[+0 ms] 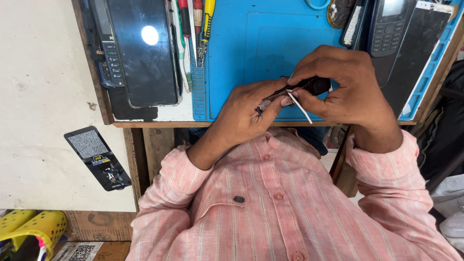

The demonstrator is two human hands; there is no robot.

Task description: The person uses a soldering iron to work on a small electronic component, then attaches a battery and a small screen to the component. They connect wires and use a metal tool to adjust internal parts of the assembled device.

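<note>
My left hand (249,111) and my right hand (345,84) meet over the near edge of a blue work mat (241,58). Between them is a small dark, slim part (314,86) with a metallic end near my left fingertips. My right fingers pinch its dark end, and a thin white strip (300,106) sticks out below them. My left fingers grip the metallic end. Exactly what the part is cannot be told.
A large dark phone (142,50) lies screen up at the left, beside a keypad phone (108,53). Screwdrivers (195,24) lie along the mat's left edge. Another keypad phone (389,34) and a dark panel (418,53) lie at the right. A black card (96,157) sticks on the wall.
</note>
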